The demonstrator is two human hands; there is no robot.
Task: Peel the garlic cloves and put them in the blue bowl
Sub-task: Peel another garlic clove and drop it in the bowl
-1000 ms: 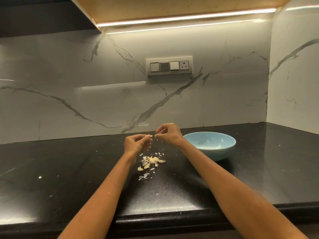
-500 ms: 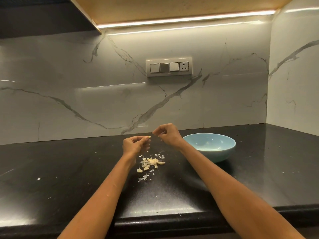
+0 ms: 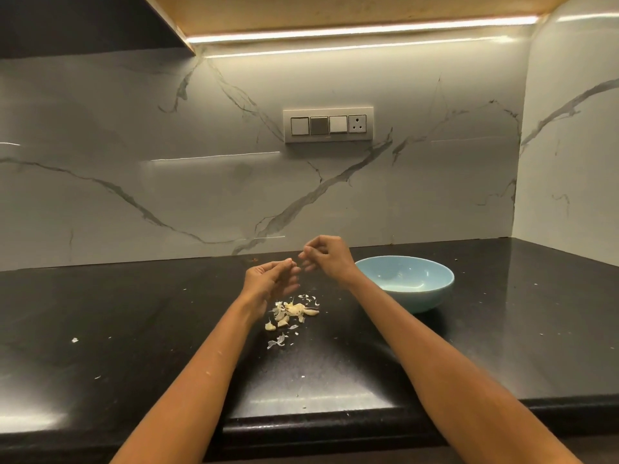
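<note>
A small heap of garlic cloves (image 3: 296, 310) and papery skins lies on the black counter, just below my hands. My left hand (image 3: 270, 281) hovers above the heap with its palm turned inward. Its thumb and forefinger pinch a small pale garlic clove (image 3: 288, 261), and its other fingers are loosely spread. My right hand (image 3: 327, 256) is a short gap to the right and slightly higher, its fingertips pinched together. I see nothing between them. The blue bowl (image 3: 435, 289) stands right of my right wrist, and I make out no cloves inside it.
The black counter (image 3: 134, 329) runs to a marble wall at the back and another on the right. Small skin flakes (image 3: 74, 340) are scattered on the left part. A switch panel (image 3: 328, 124) is on the back wall. The counter's front edge (image 3: 318, 426) is near me.
My hands have drawn slightly apart. My left hand's lower fingers have loosened and spread, and my right hand has lifted a little up and to the right.
</note>
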